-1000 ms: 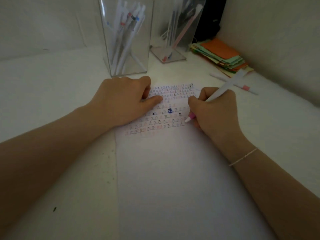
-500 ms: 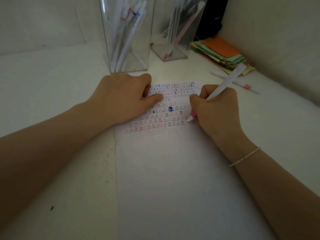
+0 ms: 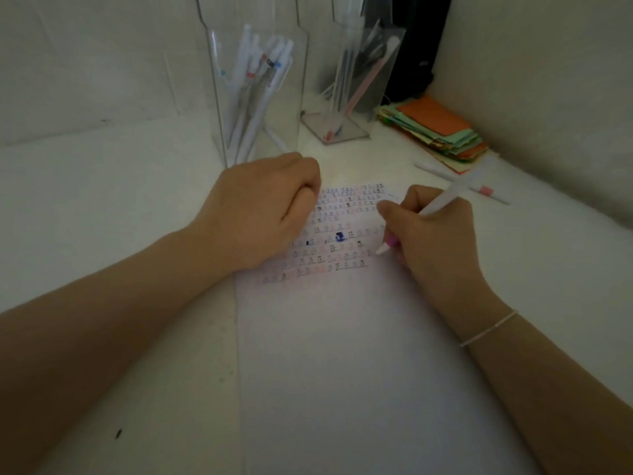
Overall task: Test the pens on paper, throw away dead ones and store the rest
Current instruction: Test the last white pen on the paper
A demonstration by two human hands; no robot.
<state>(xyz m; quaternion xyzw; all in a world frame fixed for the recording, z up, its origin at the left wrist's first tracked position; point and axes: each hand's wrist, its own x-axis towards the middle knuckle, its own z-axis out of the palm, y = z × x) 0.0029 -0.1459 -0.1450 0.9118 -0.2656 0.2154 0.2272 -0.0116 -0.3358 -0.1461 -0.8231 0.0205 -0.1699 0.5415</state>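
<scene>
A white sheet of paper lies on the table, its far part covered with rows of small ink marks. My right hand grips a white pen with a pink grip, its tip just off the paper's right side beside the marks. My left hand rests on the paper's left part with its fingers curled under, holding nothing. A tall clear holder with several white pens stands behind my left hand. A second clear holder with a few pens stands further back.
A stack of orange and green paper slips lies at the back right by the wall. Another white pen with a pink band lies on the table beyond my right hand. A dark object stands in the corner.
My left thumb, which lay stretched out on the paper, has curled in with the fingers. My right hand and pen shifted only slightly by the marks.
</scene>
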